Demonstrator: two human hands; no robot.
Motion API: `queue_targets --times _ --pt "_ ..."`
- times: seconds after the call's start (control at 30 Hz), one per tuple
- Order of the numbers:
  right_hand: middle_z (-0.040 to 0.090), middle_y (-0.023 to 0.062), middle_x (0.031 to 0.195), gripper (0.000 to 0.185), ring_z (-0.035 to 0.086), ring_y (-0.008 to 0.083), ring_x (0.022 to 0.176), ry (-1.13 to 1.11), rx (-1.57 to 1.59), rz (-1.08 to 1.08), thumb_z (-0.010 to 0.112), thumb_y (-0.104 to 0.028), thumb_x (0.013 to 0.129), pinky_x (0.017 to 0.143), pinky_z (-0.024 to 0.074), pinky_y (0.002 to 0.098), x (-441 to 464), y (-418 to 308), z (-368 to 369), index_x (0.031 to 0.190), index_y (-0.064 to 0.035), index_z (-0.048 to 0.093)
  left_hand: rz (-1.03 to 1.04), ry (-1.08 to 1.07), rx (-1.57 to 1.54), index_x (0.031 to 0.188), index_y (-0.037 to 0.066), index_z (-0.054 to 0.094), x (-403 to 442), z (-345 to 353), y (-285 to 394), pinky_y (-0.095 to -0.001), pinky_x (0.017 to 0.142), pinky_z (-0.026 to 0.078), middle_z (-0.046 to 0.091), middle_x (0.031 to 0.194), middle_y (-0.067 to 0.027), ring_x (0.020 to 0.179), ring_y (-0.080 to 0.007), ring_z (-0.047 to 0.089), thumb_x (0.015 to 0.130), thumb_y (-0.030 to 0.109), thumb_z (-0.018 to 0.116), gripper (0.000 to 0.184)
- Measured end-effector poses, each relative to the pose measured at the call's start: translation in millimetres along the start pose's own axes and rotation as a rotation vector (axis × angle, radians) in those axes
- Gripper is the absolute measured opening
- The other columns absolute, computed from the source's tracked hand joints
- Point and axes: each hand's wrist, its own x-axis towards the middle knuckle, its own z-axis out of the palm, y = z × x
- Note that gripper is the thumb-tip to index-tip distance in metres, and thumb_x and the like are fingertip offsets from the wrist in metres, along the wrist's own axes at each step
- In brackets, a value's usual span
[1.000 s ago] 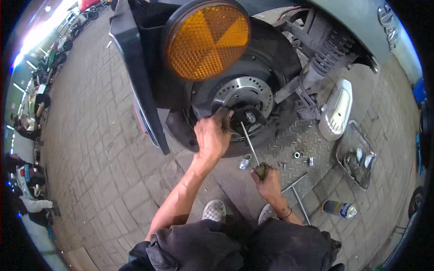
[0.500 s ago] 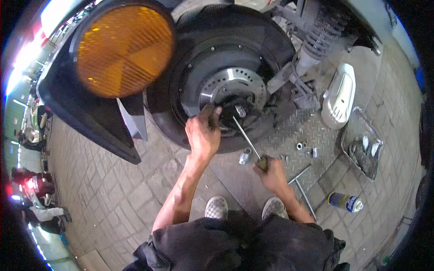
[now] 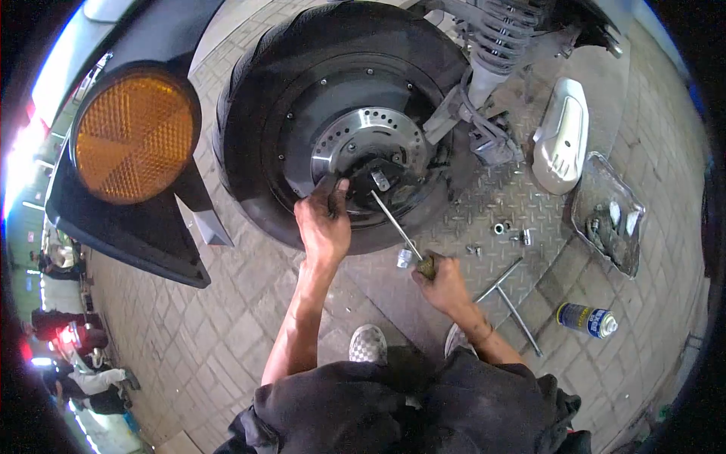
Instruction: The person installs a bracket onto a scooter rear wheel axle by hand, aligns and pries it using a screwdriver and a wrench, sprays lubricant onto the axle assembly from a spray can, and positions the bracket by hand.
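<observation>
Two-Handed Working Position

Bottom centre: dark trousers and checkered shoes, feet apart, facing the work. The right hand, centre frame, is closed around the handle of a screwdriver-like tool; the shaft slopes up and left, its tip at the hub plate. Tip contact cannot be confirmed. This grip appears chosen to direct the shaft from the handle end. The left hand has thumb and fingers drawn together at the plate's left edge, probably to steady it; whether they pinch anything cannot be told.

The axle end projects from the plate, in front of the drilled brake disc on the wheel, upper centre.

Right of centre, loose sockets and a T-handle wrench lie within likely easy reach. Lower right, a spray can lies on its side; its blue-and-yellow label bears lettering not legible with certainty. Farther right are a tray and a pale cover. Parked vehicles line the far left edge.
</observation>
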Motion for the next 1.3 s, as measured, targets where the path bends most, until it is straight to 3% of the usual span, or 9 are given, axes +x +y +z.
queue_targets --times 0.13,0.23,0.37,0.47,0.53,0.9,1.1,1.27,1.3 --pt "0.065 0.0242 0.076 0.021 0.064 0.0436 0.071 -0.009 -0.064 -0.022 0.074 -0.014 0.082 0.066 0.0498 0.0477 -9.9 -8.0 -10.8 0.088 0.0024 0.063 0.073 0.05 -0.138 0.096 -0.002 0.068 -1.9 7.2 -7.8 -0.0418 0.058 0.045 0.059 0.071 -0.0276 0.058 -0.0426 0.055 0.096 0.013 0.065 0.015" --pt "0.064 0.0241 0.075 0.019 0.064 0.0443 0.071 0.04 -0.031 -0.045 0.074 -0.013 0.081 0.066 0.05 0.0486 3.9 15.5 8.1 0.087 0.0016 0.064 0.054 0.04 -0.124 0.097 -0.004 0.069 -1.2 7.6 -11.6 -0.0389 0.056 0.044 0.058 0.069 -0.0264 0.054 -0.0256 0.049 0.097 0.013 0.065 0.017" --pt "0.064 0.0245 0.076 0.017 0.064 0.0453 0.074 -0.025 -0.004 0.05 0.074 -0.012 0.08 0.068 0.0504 0.0491 -8.3 4.7 -5.8 0.087 0.0015 0.065 0.068 0.012 -0.1 0.099 -0.005 0.068 -0.5 5.6 -9.4 -0.0373 0.057 0.043 0.06 0.067 -0.0234 0.056 -0.0205 0.047 0.098 0.014 0.064 0.02" --pt "0.066 0.0313 0.08 0.023 0.066 0.0493 0.078 -0.018 -0.01 0.034 0.073 -0.012 0.08 0.071 0.0545 0.0514 1.4 8.9 -0.5 0.092 0.0065 0.066 0.185 0.084 -0.134 0.096 -0.006 0.068 0.4 10.8 -13.9 -0.0364 0.057 0.043 0.06 0.066 -0.0219 0.057 -0.0185 0.046 0.098 0.016 0.064 0.022" --pt "0.065 0.0331 0.08 0.024 0.066 0.0496 0.079 -0.05 0.006 0.059 0.073 -0.013 0.08 0.072 0.0546 0.0517 -1.0 9.4 -5.6 0.089 0.007 0.066 0.116 0.032 -0.147 0.094 -0.006 0.067 -2.2 6.5 -6.7 -0.037 0.057 0.042 0.059 0.065 -0.0219 0.058 -0.0182 0.045 0.098 0.016 0.063 0.022" --pt "0.065 0.0332 0.079 0.025 0.066 0.0505 0.079 -0.044 0.021 0.053 0.072 -0.018 0.081 0.073 0.0543 0.0543 3.9 18.2 3.7 0.086 0.0063 0.069 0.151 0.013 -0.024 0.088 -0.008 0.063 1.2 6.1 -19.3 -0.0383 0.054 0.038 0.05 0.062 -0.0218 0.059 -0.0177 0.038 0.099 0.017 0.063 0.026" --pt "0.066 0.0347 0.084 0.028 0.066 0.0518 0.077 -0.063 -0.075 0.116 0.072 -0.02 0.083 0.074 0.0551 0.0543 -9.2 11.8 -11.1 0.088 0.0066 0.069 0.166 0.013 -0.233 0.088 -0.008 0.062 0.4 11.8 -7.4 -0.0372 0.058 0.041 0.055 0.066 -0.0233 0.064 -0.0153 0.04 0.099 0.015 0.063 0.025" --pt "0.065 0.0344 0.084 0.028 0.065 0.0509 0.077 -0.077 -0.033 0.135 0.073 -0.021 0.083 0.075 0.0553 0.0543 -10.8 18.7 -11.5 0.089 0.006 0.069 0.213 -0.002 -0.048 0.086 -0.007 0.06 -1.6 7.6 -15.9 -0.0362 0.058 0.04 0.057 0.065 -0.0194 0.063 -0.0167 0.04 0.1 0.017 0.061 0.028" --pt "0.065 0.034 0.082 0.027 0.065 0.0506 0.078 -0.094 -0.068 0.093 0.072 -0.02 0.083 0.076 0.0552 0.0543 -13.5 11.9 -16.8 0.089 0.0058 0.069 0.115 -0.028 -0.032 0.085 -0.007 0.06 -3.9 5.3 -8.9 -0.036 0.056 0.039 0.054 0.062 -0.0172 0.061 -0.0176 0.038 0.101 0.018 0.06 0.03"
